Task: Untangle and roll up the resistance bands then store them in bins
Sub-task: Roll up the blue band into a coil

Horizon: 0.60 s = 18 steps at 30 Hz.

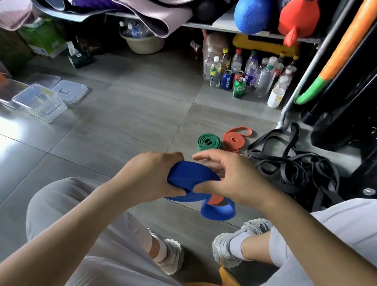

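Observation:
A wide blue resistance band is partly wound into a roll in front of my knees. My left hand grips the roll from the left side. My right hand pinches its right edge with thumb and fingers curled over it. A loose blue loop hangs below, with a bit of orange band showing behind it. On the floor beyond lie a rolled green band, a rolled orange band with a loose tail, and a tangled heap of black bands.
Clear plastic bins and lids lie on the grey tile floor at the left. Several bottles and cans stand under a shelf with mats and rollers. A black metal frame rises at the right. My knees and shoes fill the foreground.

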{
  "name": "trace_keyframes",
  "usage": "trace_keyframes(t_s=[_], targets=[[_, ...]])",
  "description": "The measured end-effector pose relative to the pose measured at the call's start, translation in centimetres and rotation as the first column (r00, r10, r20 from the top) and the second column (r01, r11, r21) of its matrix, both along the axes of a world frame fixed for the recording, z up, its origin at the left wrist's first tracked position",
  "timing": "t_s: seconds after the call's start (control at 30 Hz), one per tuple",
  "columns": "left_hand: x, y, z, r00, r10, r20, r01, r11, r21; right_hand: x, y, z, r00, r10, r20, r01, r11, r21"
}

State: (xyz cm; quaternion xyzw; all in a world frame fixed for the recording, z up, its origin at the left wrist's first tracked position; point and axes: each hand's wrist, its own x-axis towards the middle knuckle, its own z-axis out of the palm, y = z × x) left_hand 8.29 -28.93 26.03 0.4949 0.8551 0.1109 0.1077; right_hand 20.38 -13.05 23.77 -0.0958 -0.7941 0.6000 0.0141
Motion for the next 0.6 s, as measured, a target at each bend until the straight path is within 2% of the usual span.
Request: trace_keyframes(t_s=[0.07, 0.17, 0.27, 0.47, 0.6], targets=[[-0.1, -0.5, -0.3, 0.993, 0.037, 0.116, -0.047, 0.995, 0.084, 0.0, 0.3, -0.1, 1.000, 0.014, -0.007, -0.014, 0.999, -0.033], [-0.6, -1.4, -0.6, 0.938, 0.135, 0.320, -0.203, 0.961, 0.188, 0.4, 1.0, -0.1, 0.999, 0.007, -0.033, -0.008, 0.999, -0.041], [-1.1, -1.9, -0.8, 0.882, 0.180, 0.436, -0.316, 0.911, 0.264, 0.7, 1.9, -0.3, 0.999, -0.027, -0.047, 0.023, 0.997, -0.070], [-0.7, -1.3, -0.7, 0.755, 0.136, 0.641, -0.465, 0.801, 0.377, 0.2, 1.5, -0.6, 0.991, -0.068, -0.111, 0.035, 0.961, -0.276], [-0.2, -0.7, -1.1, 0.645, 0.073, 0.761, -0.552, 0.733, 0.398, 0.5, 1.4, -0.9, 0.982, -0.110, -0.151, 0.054, 0.940, -0.336]])
